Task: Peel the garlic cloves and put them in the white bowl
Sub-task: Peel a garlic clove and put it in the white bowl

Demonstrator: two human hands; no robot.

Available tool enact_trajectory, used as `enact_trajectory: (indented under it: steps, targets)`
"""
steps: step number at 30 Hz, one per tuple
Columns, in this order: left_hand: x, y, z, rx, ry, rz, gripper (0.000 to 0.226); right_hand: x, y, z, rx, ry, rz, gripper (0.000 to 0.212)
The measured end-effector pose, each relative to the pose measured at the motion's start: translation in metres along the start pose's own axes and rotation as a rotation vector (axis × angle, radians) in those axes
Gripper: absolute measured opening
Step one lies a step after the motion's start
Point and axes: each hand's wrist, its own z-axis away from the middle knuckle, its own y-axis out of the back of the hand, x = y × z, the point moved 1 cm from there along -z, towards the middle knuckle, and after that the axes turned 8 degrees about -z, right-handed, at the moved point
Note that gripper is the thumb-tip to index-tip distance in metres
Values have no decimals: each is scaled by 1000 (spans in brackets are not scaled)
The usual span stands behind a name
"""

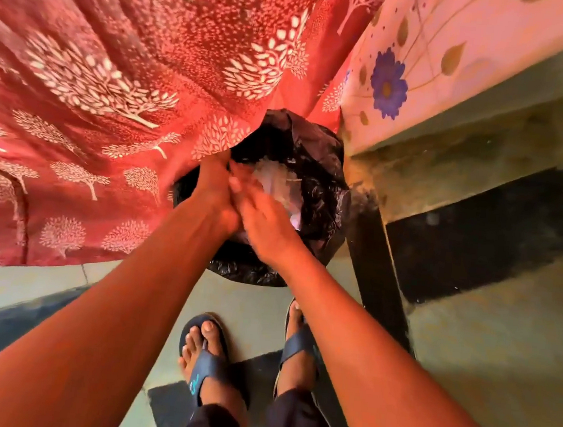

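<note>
Garlic cloves and the white bowl are not in view at this moment; only pale, papery scraps [271, 178], probably garlic skins, lie inside a bin lined with a black bag [314, 168] in the middle of the scene. The bin stands on the floor, partly under a large red curtain [115, 79] with white trees at the left and far side, and just beside a flowered cloth [457, 58] hanging at the right. I judge the step in hand to be dropping the peels and brushing the palms clean. To do it well, both hands should stay directly over the bag opening, low enough that the light skins do not drift onto the floor, and rub until nothing sticks. Both arms reach forward and down, meeting over the near rim. The left hand [216, 187] and the right hand [262, 218] are touching, the right blurred; its fingers look loosely spread, but whether either hand holds something I cannot tell.
</note>
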Motion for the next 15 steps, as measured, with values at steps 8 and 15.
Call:
enact_trajectory:
  steps: [8, 15]
  targets:
    - [-6, 4, 33, -81, 37, 70, 56, -9, -1, 7, 107, 232, 266, 50]
    - [-9, -4, 127, -50, -62, -257, 43, -44, 29, 46, 377, 121, 411, 51]
